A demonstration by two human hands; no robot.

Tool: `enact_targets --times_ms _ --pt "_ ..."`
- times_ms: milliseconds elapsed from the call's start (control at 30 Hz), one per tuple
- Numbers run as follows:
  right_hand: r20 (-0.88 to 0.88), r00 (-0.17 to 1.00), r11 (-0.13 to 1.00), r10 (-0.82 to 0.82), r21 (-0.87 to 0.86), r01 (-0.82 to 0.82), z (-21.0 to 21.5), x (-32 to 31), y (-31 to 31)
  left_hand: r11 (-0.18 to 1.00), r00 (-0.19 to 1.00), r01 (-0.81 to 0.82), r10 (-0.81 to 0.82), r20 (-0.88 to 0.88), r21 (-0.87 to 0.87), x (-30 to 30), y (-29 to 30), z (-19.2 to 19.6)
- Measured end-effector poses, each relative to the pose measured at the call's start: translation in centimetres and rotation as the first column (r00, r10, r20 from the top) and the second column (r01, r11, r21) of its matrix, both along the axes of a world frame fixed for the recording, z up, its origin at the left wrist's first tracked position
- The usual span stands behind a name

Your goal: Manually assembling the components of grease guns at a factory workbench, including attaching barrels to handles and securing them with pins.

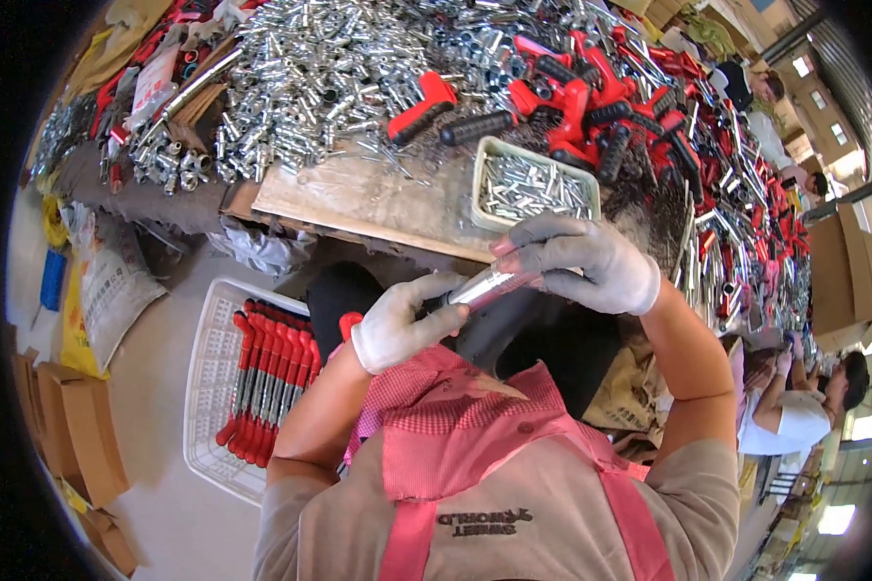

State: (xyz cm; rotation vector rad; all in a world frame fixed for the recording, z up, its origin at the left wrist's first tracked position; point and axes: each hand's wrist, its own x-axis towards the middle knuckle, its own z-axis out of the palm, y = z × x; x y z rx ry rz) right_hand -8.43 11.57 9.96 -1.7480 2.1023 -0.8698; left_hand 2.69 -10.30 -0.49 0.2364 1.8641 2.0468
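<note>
A shiny metal tube (484, 288) lies slantwise between my hands, above my lap. My left hand (407, 321), in a white glove with bare fingertips, is closed round its lower left end. On the upper right end, my gloved right hand (581, 263) grips with bent fingers, which hide that end. A red piece (350, 323) shows just beyond the left hand; whether it joins the tube, I cannot tell. Just past my right hand, on the table edge, stands a pale tray (482, 208) of small metal pins.
A heap of metal fittings (310, 82) covers the wooden table (358, 198). Red and black handles (591, 107) are piled at the right. On the floor, a white basket (203, 387) holds a row of red-ended tools (271, 382). Cardboard boxes (82, 426) stand far left; a co-worker (794, 416) sits right.
</note>
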Motion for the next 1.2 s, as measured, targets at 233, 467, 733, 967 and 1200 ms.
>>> enact_targets --times_ms 233,467,733,967,1200 --pt "0.062 0.922 0.924 -0.381 0.001 0.382 -0.1 3.1 4.4 0.981 0.961 -0.102 0.054 -0.272 -0.166 0.5 4.1 0.0" --pt "0.275 0.885 0.9 -0.375 -0.123 0.419 -1.5 4.5 6.0 0.969 0.957 -0.05 -0.023 -0.289 -0.243 0.5 6.0 -0.3" --pt "0.185 0.846 0.862 -0.5 0.196 0.467 -0.6 4.6 7.1 0.966 0.951 -0.003 -0.076 -0.299 -0.258 0.5 7.2 -0.8" --pt "0.321 0.926 0.974 -0.2 -0.035 0.223 -3.8 4.2 8.9 0.975 0.974 0.125 -0.156 -0.166 -0.184 0.3 7.3 -0.8" --pt "0.8 0.297 0.622 0.521 -0.595 0.509 -11.3 6.5 5.2 0.976 0.962 0.217 -0.214 0.17 -0.002 0.5 8.4 -0.4"
